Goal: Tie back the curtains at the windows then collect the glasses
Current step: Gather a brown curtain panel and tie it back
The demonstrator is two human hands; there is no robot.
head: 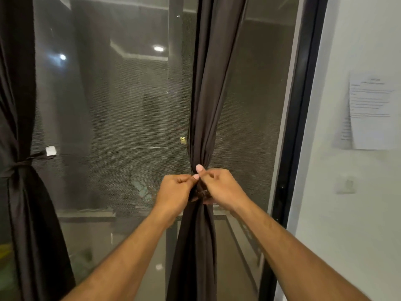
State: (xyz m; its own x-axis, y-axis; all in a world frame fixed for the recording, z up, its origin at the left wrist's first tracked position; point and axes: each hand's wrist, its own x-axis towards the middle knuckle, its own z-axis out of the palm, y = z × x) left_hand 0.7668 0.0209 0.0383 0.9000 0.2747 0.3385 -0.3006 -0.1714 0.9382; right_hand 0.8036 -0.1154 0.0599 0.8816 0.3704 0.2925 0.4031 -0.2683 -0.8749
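Dark curtain (206, 105) gathered at the window's (112, 109) right side, pinched at its waist by the left hand (176, 192) and right hand (219, 186), tie (201, 193) held between curled fingers, second curtain (19, 192) seen tied at left, paper (371, 109) taped to wall (347, 213).

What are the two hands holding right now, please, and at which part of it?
Both the left hand and the right hand pinch the tie wrapped round the gathered middle of the dark curtain, one on each side of it.
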